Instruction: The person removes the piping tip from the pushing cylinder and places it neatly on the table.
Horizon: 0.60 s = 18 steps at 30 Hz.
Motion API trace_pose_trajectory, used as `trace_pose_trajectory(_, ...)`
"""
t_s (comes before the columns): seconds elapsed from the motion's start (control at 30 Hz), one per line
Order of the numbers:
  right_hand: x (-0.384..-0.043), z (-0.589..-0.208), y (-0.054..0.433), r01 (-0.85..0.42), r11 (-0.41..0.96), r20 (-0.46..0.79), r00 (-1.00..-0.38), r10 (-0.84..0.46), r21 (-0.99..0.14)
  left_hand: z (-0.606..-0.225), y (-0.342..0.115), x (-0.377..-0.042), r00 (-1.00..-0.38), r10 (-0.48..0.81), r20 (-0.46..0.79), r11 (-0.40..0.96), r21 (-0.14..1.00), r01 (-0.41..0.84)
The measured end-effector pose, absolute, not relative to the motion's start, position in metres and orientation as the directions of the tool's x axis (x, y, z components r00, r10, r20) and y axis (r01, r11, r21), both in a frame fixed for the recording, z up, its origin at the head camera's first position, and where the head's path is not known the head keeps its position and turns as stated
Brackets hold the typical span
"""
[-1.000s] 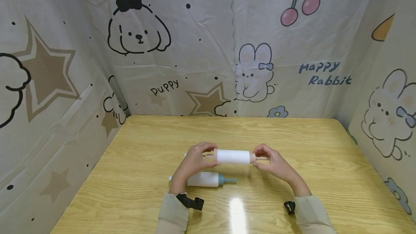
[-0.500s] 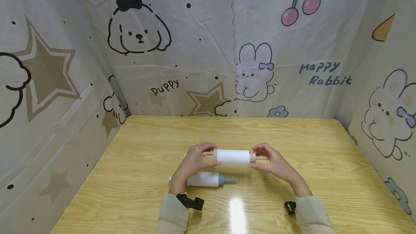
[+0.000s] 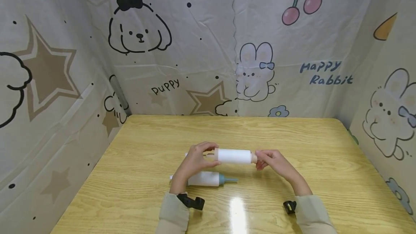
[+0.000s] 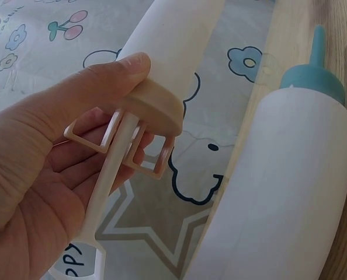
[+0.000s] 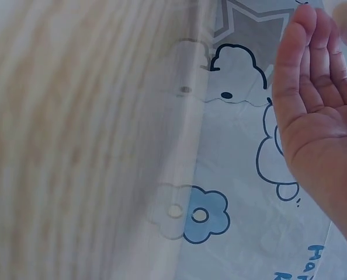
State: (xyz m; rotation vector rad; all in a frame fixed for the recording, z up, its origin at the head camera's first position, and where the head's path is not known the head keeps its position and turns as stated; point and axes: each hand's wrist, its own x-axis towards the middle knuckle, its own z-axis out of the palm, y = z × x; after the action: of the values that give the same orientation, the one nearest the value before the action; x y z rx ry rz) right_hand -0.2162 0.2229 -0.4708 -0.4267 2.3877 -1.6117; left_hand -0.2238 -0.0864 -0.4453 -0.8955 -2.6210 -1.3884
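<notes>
Above the table in the head view, a white syringe-like tube (image 3: 234,156) with beige ends lies level between the hands. My left hand (image 3: 198,158) grips its left beige collar. In the left wrist view, the left thumb presses on that collar (image 4: 153,108), with side loops and a white plunger rod (image 4: 112,163) below it. My right hand (image 3: 271,160) pinches the tube's right beige end (image 3: 254,157); its thin nozzle is hidden by the hand. A similar white tube with a teal tip (image 3: 204,178) lies nearer the person, partly behind the left wrist.
Both tubes are over a wood-grain table (image 3: 156,133). A patterned cloth (image 3: 208,46) encloses the back and sides. Black camera mounts (image 3: 191,202) are strapped to the wrists.
My right hand has turned at the tube's beige end, so its fingers now cover the nozzle that showed before. The left hand and both tubes stay nearly in place.
</notes>
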Motion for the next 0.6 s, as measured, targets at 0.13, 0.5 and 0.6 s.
trace_pose_trajectory(0.13, -0.2162, -0.4707, 0.2231, -0.135, 0.355, -0.013, -0.923, -0.385, -0.925, -0.4454, -0.0868, -0.2238, -0.828, 0.471, 0.304, 0.424, 0.745, 0.515)
trace_pose_trajectory(0.5, -0.2132, -0.4715, 0.2224, -0.171, 0.349, 0.033, -0.929, -0.368, -0.922, -0.4443, -0.0896, -0.2237, -0.839, 0.468, 0.279, 0.45, 0.741, 0.498)
trace_pose_trajectory(0.6, -0.2137, -0.4721, 0.2217, -0.208, 0.353, 0.068, -0.927, -0.37, -0.912, -0.4437, -0.0901, -0.2241, -0.84, 0.47, 0.271, 0.458, 0.738, 0.495)
